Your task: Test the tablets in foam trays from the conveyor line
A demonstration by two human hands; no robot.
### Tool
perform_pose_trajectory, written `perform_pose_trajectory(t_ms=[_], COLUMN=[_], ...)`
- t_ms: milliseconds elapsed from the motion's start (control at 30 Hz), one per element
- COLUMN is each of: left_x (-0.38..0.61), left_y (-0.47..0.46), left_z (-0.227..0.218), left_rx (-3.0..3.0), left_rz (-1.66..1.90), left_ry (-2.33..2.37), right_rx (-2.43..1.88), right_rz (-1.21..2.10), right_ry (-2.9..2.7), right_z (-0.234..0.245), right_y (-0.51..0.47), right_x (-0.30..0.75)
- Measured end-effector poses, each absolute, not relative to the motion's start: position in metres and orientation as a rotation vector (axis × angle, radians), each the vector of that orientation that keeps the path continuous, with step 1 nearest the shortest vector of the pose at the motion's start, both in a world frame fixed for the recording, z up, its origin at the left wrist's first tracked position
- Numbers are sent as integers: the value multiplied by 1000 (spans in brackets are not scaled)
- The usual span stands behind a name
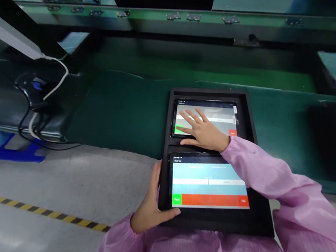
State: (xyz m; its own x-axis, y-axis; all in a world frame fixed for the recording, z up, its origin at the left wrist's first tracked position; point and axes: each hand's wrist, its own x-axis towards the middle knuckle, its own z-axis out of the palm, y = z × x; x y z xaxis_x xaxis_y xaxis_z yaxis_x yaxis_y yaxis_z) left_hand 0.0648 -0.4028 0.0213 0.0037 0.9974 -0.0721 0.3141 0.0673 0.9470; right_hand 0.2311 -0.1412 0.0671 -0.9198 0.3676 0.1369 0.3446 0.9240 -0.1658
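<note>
A black tray (225, 225) with two recesses rests partly on the green bench, its near end against my body. In its near recess lies a tablet (204, 174) showing "Flash Test", with a green Pass box and a red Fail box. The far recess holds a second tablet (218, 109) with a similar screen, partly covered by my right hand. My right hand (201, 132) is spread over that far screen, a finger at its green box. My left hand (151, 203) grips the tray's near left side, thumb on top of the rim.
A green conveyor or bench surface (118, 103) stretches behind the tray, with a metal rail (145, 15) at the back. At the left are a handheld scanner (34, 93), cables and a blue stool (18, 150). Yellow-black tape (51, 214) marks the floor.
</note>
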Motion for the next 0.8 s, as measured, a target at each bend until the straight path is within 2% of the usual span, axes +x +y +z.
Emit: perform_pose_trajectory(t_ms=[167, 333, 567, 800], left_x=[60, 43, 43, 44], left_y=[-374, -319, -341, -371], left_z=[24, 31, 38, 24], left_rx=[1534, 2001, 2418, 2371], left_rz=[1213, 1557, 1417, 1424], left_ry=[1686, 1832, 1759, 1945], right_rx=[-710, -888, -825, -773], right_rz=[197, 180, 119, 86], right_ry=[-2731, -2603, -2708, -2741], right_z=[82, 84, 67, 58], right_y=[-144, -156, -165, -131], right_x=[264, 314, 301, 255])
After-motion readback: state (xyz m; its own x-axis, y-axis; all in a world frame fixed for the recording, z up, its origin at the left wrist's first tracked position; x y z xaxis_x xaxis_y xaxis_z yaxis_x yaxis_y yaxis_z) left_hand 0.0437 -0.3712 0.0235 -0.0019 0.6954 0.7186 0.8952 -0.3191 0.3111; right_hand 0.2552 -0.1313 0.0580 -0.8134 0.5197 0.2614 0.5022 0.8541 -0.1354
